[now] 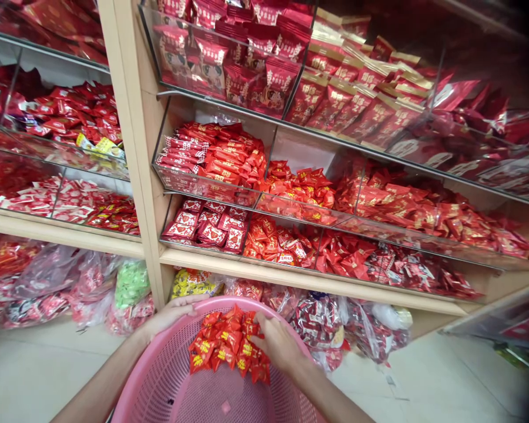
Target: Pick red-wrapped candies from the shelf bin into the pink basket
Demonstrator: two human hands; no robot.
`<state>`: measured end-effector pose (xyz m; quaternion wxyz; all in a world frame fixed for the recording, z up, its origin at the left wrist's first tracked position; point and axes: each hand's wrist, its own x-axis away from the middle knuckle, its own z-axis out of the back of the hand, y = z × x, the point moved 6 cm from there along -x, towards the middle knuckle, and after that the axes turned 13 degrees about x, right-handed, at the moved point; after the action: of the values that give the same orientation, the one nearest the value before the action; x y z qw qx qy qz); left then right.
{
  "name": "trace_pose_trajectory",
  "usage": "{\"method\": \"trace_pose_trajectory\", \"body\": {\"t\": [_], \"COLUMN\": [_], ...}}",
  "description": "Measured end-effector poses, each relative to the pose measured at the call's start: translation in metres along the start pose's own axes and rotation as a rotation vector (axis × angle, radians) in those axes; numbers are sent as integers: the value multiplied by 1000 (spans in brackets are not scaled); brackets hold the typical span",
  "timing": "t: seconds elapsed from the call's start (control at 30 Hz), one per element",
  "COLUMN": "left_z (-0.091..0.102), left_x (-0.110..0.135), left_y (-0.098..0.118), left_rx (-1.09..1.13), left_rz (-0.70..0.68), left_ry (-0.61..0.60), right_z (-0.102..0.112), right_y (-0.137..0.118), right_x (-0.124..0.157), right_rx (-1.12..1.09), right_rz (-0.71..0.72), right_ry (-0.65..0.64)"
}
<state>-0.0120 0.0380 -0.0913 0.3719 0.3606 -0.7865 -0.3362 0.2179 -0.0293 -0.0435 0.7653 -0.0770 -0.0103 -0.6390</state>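
Your left hand gripped a pink basket; your right hand curled over red packets, yellow lettering unreadable, any pinch unclear.

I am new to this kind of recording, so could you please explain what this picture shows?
There is no machine here, only a person at work, seen through a camera worn on the head, looking forward and down. The bare left hand holds the rim of a pink basket. The bare right hand touches red packets inside it; whether it grips any is hard to tell. Beyond stand wooden shelves stocked with mostly red packs, with filled plastic bags below.
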Motion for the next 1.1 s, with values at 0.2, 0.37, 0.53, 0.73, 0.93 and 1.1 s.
{"method": "trace_pose_trajectory", "body": {"t": [0.2,0.37,0.53,0.73,0.93,1.1], "left_z": [-4,-1,-7,-8,-3,-2], "left_x": [3,2,7,7,2,2], "left_y": [1,0,3,4,0,-1], "left_rx": [23,38,61,50,33,38], "left_rz": [10,10,21,23,26,21], "left_ry": [18,5,32,45,8,-8], "right_z": [7,17,20,22,24,26], "right_y": [7,30,46,57,45,39], "right_x": [-3,-3,8,17,20,14], "right_rx": [-100,-753,-1219,-732,-143,108], "right_rz": [3,-143,-192,-55,43,32], "right_ry": [44,-12,-76,137,216,249]}}
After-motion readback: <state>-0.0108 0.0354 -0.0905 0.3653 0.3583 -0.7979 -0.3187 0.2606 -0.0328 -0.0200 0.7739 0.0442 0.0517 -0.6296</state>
